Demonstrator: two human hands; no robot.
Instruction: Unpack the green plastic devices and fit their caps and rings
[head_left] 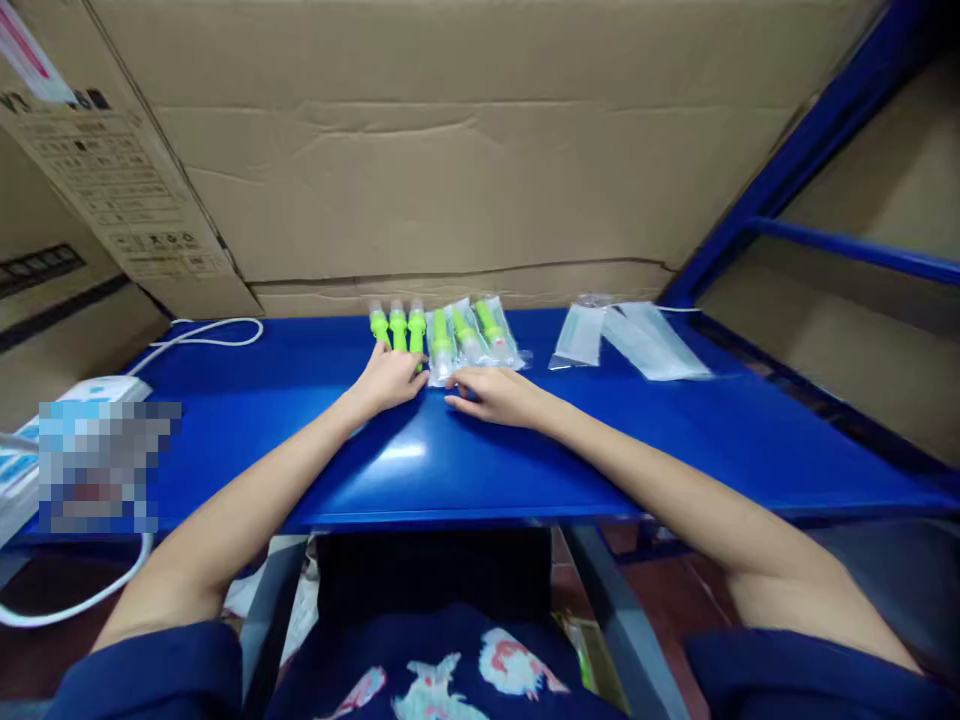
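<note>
Three loose bright green items with clear tips (398, 322) lie side by side at the back of the blue table; their exact kind I cannot tell. My left hand (390, 380) rests over their lower ends, fingers spread and bent, covering part of them. To their right, three similar green items in clear plastic bags (471, 335) lie in a row, slightly fanned. My right hand (486, 394) is at the near edge of these bags, its fingers apart and nothing visible in its grasp. Whether its fingertips touch the plastic is unclear.
Flat pale packets in clear plastic (634, 340) lie at the back right of the blue table (405, 485). A white power strip (94, 392) with a cable (217, 338) stands at the left. Cardboard (465, 190) walls the back; a blue metal frame (780, 165) rises at right.
</note>
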